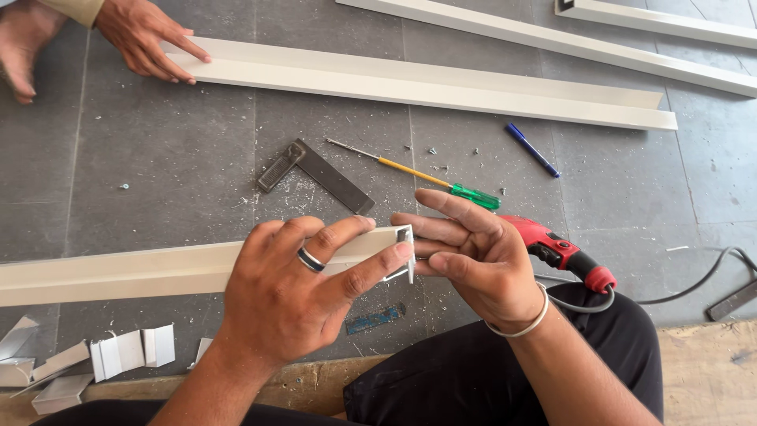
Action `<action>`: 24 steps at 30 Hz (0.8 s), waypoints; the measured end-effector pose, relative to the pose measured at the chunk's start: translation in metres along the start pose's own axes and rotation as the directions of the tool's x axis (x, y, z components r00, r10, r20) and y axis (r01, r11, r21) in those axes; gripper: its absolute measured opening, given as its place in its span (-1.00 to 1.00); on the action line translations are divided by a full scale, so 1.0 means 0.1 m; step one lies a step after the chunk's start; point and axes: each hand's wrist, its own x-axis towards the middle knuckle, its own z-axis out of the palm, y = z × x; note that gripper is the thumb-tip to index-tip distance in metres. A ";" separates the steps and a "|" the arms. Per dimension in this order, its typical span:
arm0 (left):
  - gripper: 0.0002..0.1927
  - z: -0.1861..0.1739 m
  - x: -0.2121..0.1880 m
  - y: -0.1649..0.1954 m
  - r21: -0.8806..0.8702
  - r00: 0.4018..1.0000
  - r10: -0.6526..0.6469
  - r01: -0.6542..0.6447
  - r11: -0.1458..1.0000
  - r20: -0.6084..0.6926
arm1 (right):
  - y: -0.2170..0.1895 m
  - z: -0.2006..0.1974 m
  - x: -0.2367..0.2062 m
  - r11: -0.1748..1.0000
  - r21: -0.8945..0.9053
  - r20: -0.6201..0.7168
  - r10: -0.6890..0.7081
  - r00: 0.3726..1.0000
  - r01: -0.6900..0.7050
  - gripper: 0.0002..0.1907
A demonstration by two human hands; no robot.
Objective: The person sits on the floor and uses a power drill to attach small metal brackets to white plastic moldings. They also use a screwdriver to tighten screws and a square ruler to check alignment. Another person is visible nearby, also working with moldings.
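Left hand [296, 288] grips the end of a white profile [118, 272]; right hand [473, 252] open, fingers at its end bracket [406, 252].
Profile lies on the grey floor [158, 173], running left (red drill [560, 252], screwdriver [418, 175], square [315, 175] nearby); another person's hand [150, 39] rests on a second profile [426, 83].

— What is the profile [118, 272] like?
— A long cream-white metal channel, lying flat on the grey floor [158, 181] near its front edge, running leftward out of view.
— And its right end?
— Raised slightly, cut square, showing a bright metallic edge.
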 end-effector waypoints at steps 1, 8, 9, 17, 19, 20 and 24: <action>-0.57 0.00 0.00 0.00 0.000 1.000 -0.001 0.001 1.000 -0.002 | 0.01 -0.01 0.00 1.000 0.026 -0.006 0.012 1.000 -0.012 -0.31; -0.58 -0.01 0.00 -0.01 -0.006 1.000 0.004 -0.004 1.000 -0.001 | 0.04 -0.03 -0.01 0.997 0.076 -0.019 0.029 0.999 -0.028 -0.32; -0.58 -0.01 0.00 -0.02 -0.006 1.000 0.004 -0.005 1.000 -0.001 | 0.04 -0.03 -0.01 0.996 0.081 -0.015 0.028 0.999 -0.027 -0.32; -0.55 -0.02 0.01 -0.02 -0.013 1.000 -0.005 0.005 1.000 0.009 | 0.03 -0.02 0.01 0.996 0.081 -0.010 0.031 0.999 -0.030 -0.33; -0.54 -0.01 0.01 -0.02 -0.017 1.000 -0.004 0.004 1.000 0.005 | 0.03 -0.01 0.01 0.998 0.060 -0.015 0.030 0.999 -0.029 -0.33; -0.53 0.00 0.01 -0.03 -0.019 1.000 -0.001 0.001 1.000 0.000 | 0.02 -0.01 0.01 0.998 0.050 -0.018 0.031 0.999 -0.030 -0.33; -0.49 0.01 0.00 -0.04 -0.033 0.999 -0.008 0.009 0.999 0.033 | -0.02 0.01 0.01 0.981 -0.196 -0.012 0.002 1.000 -0.005 -0.31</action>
